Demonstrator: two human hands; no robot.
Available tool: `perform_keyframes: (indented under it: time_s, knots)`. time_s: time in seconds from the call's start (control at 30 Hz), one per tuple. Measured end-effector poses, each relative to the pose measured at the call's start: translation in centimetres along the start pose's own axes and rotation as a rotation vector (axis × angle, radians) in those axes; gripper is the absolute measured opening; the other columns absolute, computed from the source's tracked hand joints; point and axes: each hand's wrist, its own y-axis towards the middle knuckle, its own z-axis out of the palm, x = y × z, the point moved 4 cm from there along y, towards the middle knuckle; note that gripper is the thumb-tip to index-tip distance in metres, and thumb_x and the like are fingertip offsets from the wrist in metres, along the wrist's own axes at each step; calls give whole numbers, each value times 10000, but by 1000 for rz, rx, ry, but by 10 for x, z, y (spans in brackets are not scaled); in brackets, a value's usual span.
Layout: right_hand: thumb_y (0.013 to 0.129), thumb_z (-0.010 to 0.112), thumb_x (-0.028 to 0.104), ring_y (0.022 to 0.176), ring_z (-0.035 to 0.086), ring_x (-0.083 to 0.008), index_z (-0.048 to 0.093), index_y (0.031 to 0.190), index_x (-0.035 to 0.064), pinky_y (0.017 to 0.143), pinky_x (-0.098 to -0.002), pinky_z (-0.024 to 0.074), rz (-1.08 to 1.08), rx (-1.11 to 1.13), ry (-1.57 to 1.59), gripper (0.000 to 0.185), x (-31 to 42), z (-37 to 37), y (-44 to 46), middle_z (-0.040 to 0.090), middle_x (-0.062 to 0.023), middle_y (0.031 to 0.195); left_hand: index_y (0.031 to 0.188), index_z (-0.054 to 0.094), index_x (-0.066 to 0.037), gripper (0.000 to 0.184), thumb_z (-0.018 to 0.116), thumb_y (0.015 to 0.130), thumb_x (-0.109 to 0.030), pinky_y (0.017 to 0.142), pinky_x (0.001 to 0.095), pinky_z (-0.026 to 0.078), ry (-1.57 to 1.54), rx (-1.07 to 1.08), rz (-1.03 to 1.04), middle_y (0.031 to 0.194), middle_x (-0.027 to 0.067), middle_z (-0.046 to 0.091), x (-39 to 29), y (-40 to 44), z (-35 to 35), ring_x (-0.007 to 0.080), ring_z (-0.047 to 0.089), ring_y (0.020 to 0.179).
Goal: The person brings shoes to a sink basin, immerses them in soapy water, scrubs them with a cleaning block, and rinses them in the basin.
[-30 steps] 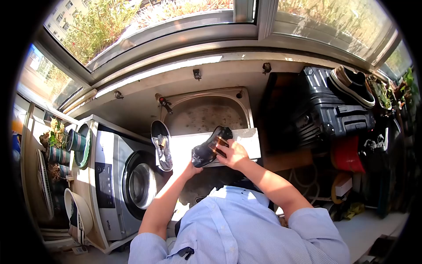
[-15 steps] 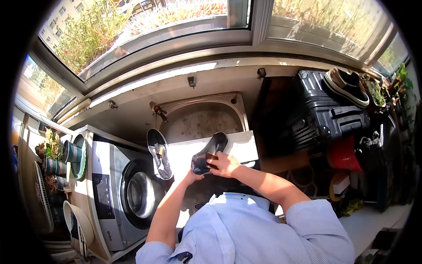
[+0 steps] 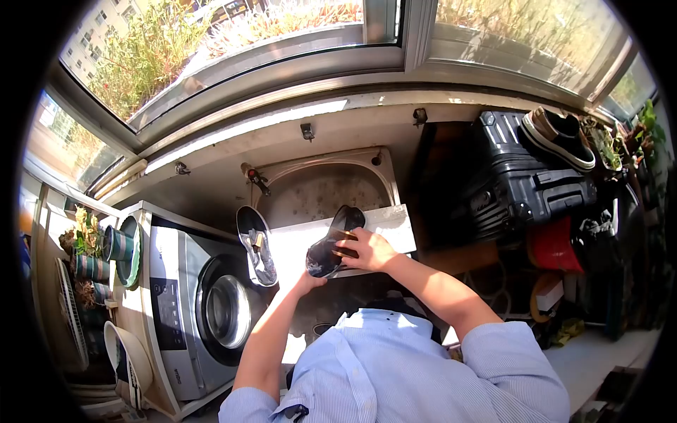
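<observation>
A dark shoe (image 3: 326,255) rests at a slant on the white board (image 3: 389,224) in front of the sink. My left hand (image 3: 305,283) grips its near end from the left and below. In my right hand (image 3: 368,251) is a brown brush (image 3: 343,244), held against the middle of the shoe; my fingers are closed round it and hide part of it. Left of the board lies a second shoe (image 3: 257,247), dark with a greyish inside and something small and tan in it.
A metal sink (image 3: 324,190) with a dark tap (image 3: 255,179) lies beyond the board. At left are a washing machine (image 3: 185,303) and potted plants (image 3: 87,240). Black suitcases (image 3: 529,190) at right carry another shoe pair (image 3: 558,138). Windows run along the back.
Since half a second ago, my right hand and the brush have moved slightly away from me along the shoe. My left hand keeps its hold on the near end.
</observation>
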Motion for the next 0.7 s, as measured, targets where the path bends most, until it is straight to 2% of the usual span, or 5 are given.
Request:
perform_keyframes:
  time_s: [0.1, 0.3, 0.53, 0.67, 0.7]
  knots:
    - [789, 653, 432, 993, 582, -351, 589, 1235, 235, 875, -427, 495, 176, -59, -1, 492, -2, -47, -1, 546, -187, 1091, 1349, 424, -60, 889, 789, 611, -394, 983, 400, 424, 509, -113, -182, 1232, 197, 548, -71, -28, -37, 351, 538, 1131]
    - [819, 617, 408, 1064, 550, -369, 544, 1302, 188, 897, -438, 477, 505, -388, 9, 536, -52, -27, 26, 533, -203, 1158, 1380, 428, -154, 815, 792, 671, -326, 1065, 462, 319, 596, -129, 74, 1355, 227, 437, -88, -21, -36, 395, 401, 1263]
    - [763, 686, 317, 770, 576, -361, 576, 1178, 106, 618, -441, 510, 84, -266, -164, 478, 29, 64, 30, 516, -207, 917, 1256, 578, -148, 629, 786, 687, -314, 1061, 512, 308, 669, -258, 208, 1376, 234, 428, -25, 0, -17, 412, 392, 1274]
    - [803, 653, 318, 758, 572, -339, 573, 1219, 114, 656, -423, 508, -89, -264, -236, 471, 11, 46, 32, 523, -197, 910, 1230, 602, -149, 586, 780, 692, -298, 1059, 517, 309, 673, -276, 213, 1380, 230, 429, -37, -9, -16, 412, 392, 1274]
    - [806, 637, 309, 791, 592, -336, 591, 1203, 93, 683, -439, 506, 191, -94, -272, 455, 1, 9, 37, 539, -203, 913, 1223, 609, -149, 574, 779, 694, -293, 1058, 517, 310, 682, -293, 226, 1381, 228, 429, -43, -5, -16, 412, 392, 1274]
